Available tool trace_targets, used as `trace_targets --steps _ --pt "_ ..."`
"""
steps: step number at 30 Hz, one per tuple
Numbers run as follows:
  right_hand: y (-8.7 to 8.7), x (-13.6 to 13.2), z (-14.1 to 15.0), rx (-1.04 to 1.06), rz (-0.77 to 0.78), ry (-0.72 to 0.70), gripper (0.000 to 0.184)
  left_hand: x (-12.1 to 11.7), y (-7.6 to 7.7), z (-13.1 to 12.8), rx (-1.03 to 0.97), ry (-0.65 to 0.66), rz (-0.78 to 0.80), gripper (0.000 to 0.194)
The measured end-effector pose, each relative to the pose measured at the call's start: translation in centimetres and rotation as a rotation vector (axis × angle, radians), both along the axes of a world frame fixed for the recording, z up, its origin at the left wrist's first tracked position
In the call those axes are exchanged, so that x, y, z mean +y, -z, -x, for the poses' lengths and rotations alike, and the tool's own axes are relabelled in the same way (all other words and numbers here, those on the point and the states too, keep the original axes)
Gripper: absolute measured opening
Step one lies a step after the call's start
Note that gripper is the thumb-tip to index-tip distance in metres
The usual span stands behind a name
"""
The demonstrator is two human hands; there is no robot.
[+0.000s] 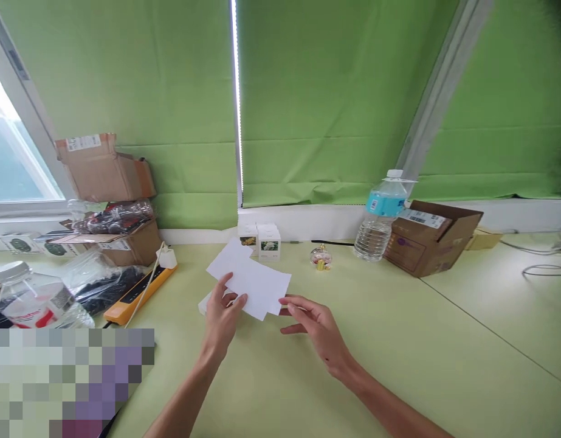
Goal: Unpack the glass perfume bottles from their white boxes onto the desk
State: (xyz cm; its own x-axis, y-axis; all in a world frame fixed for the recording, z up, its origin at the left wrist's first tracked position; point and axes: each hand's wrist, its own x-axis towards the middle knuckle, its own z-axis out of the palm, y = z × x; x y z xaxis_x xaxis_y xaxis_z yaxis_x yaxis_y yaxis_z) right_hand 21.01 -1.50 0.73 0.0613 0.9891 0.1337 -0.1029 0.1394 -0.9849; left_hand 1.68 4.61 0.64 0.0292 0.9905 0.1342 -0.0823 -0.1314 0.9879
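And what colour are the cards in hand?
The cards show white on their visible sides, in the head view.

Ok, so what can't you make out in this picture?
All in the head view:
- Undersides of the white sheets: they face away from the camera.
- Fine print on the small white boxes: too small.
- Inside of the brown carton: hidden by its walls and flaps.
- Bottom left: covered by a pixelated patch.
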Motion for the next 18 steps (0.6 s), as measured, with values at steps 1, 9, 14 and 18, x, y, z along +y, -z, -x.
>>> trace_targets --steps 1,9,14,18 --pt "-0.1 0.0 -0.1 -0.017 -0.009 -0.004 0.038 0.4 -0.2 0.5 -0.002 -0.010 0.021 0.059" --pt "0.0 0.0 -0.8 -0.116 0.004 0.007 0.037 3.6 -1.2 6.6 0.047 -0.290 0.082 0.058" --pt "0.6 0.4 -1.6 -0.148 0.016 0.011 0.036 4.0 -0.7 9.9 0.105 -0.530 0.121 0.060" --pt "1.2 0.8 -2.2 -0.183 0.032 0.006 0.035 4.2 0.1 11.2 0.137 -0.595 0.207 0.052"
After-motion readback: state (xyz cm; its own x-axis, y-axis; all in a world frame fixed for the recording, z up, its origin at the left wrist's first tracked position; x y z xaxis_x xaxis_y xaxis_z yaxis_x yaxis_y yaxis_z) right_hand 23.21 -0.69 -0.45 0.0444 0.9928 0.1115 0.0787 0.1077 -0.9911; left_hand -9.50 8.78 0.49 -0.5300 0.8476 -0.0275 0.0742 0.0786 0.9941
